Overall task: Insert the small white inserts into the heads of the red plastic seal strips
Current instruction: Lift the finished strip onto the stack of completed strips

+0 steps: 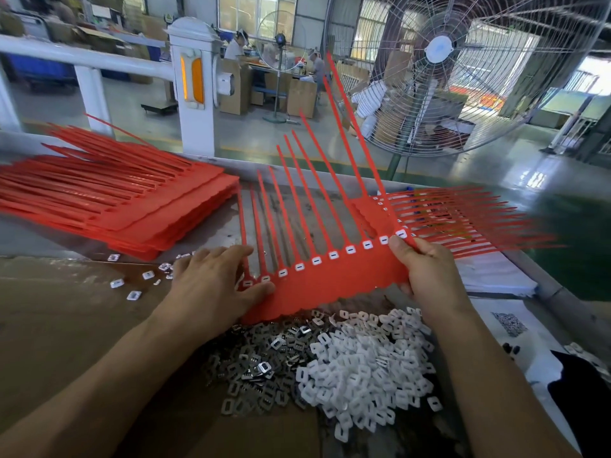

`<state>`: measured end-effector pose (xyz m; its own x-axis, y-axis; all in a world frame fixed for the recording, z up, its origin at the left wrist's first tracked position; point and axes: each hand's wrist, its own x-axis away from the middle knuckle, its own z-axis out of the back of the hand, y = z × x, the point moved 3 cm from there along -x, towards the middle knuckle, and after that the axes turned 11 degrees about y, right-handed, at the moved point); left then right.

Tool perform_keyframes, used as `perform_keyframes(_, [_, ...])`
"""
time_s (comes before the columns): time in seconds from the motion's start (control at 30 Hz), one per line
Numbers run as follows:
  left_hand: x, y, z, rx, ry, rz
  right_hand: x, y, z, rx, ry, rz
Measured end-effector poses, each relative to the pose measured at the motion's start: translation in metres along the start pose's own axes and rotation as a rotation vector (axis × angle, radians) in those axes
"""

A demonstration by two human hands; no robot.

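So this sheet of joined red plastic seal strips (330, 282) was pretty much done, every head in the visible row had a small white insert (333, 255) seated in it. The right hand (426, 276) had its grip clamped on the sheet's right end, thumb on top, lifting it off the desk (49, 309). The left hand (211, 285) lay flat, fingers straight, pressing the left end. I'd guess the filled sheet goes onto the finished stack (463, 219) next, then a fresh one from the blank red pile (132, 206), with the loose white inserts heap (363, 368) right there.
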<state>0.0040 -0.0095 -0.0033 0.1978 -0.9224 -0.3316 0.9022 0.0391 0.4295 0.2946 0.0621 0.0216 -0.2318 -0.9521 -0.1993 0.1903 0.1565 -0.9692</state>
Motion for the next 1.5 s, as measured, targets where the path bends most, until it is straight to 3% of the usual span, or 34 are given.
perform_keyframes(0.33, [-0.001, 0.000, -0.001, 0.436, 0.069, 0.093, 0.001, -0.003, 0.002, -0.100, 0.088, -0.042])
perform_keyframes(0.47, [-0.001, 0.003, 0.000, 0.481, 0.153, 0.034, -0.001, 0.001, 0.002, -0.080, 0.114, -0.068])
perform_keyframes(0.8, [-0.003, 0.000, -0.007, 0.488, 0.158, -0.048, -0.016, 0.024, 0.002, -0.081, 0.255, -0.136])
perform_keyframes(1.0, [-0.003, -0.001, -0.008, 0.473, 0.168, -0.035, -0.033, 0.038, 0.005, -0.329, 0.362, -0.313])
perform_keyframes(1.17, [-0.003, -0.001, -0.006, 0.458, 0.177, -0.032, -0.038, 0.041, -0.001, -0.723, 0.254, -0.506])
perform_keyframes(1.3, [-0.002, -0.001, -0.006, 0.454, 0.168, -0.029, -0.037, 0.039, -0.002, -0.802, 0.218, -0.540])
perform_keyframes(1.5, [-0.001, 0.000, -0.002, 0.440, 0.178, -0.008, -0.027, 0.040, 0.002, -0.459, 0.093, -0.570])
